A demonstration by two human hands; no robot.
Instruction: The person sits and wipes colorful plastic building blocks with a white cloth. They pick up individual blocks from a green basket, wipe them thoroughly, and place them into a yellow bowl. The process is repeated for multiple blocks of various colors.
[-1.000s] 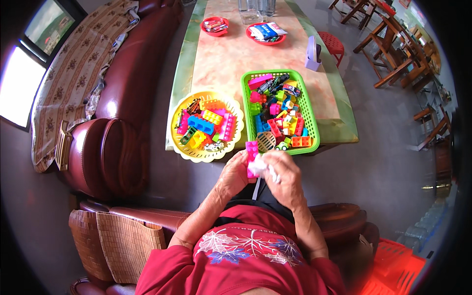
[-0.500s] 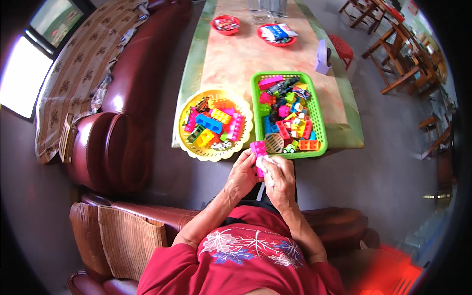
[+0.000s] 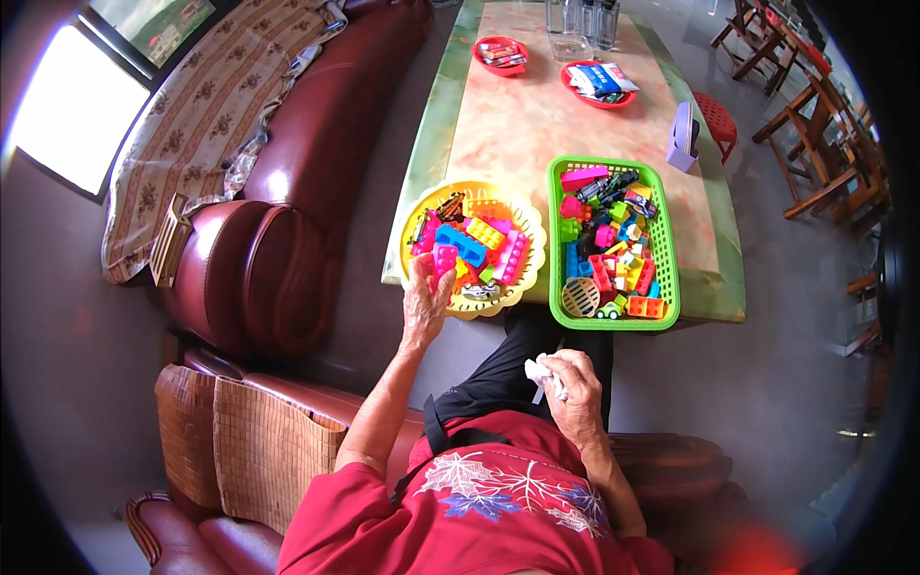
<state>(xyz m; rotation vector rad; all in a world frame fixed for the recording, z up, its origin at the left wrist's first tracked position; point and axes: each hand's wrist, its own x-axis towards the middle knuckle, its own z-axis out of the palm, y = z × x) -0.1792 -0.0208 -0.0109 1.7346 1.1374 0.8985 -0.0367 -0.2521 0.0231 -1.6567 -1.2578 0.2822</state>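
1. Two bare hands are in view at the near edge of the table (image 3: 517, 134).
2. Left hand (image 3: 423, 305): located at the near-left rim of the yellow basket (image 3: 537, 251). Thumb and fingers pinch the lower end of a pink block (image 3: 445, 257).
3. Pink block position: above the left part of the yellow basket, studs visible. Contact with the pieces beneath cannot be determined.
4. Right hand (image 3: 577, 393): located over the lap, off the table's near edge. Fingers are curled, gripping a crumpled white cloth (image 3: 544, 372).
5. Yellow basket: round, scalloped rim, set at the table's near-left corner. Contents include a blue block (image 3: 462, 244) and a yellow block (image 3: 484, 232).
6. Green basket (image 3: 664, 259): rectangular, set along the near edge, right of the yellow basket. A small green toy car (image 3: 609, 310) lies at its near edge; an orange block (image 3: 645, 307) lies toward its near-right corner.
7. Purple holder (image 3: 681, 144): stands near the table's right edge.
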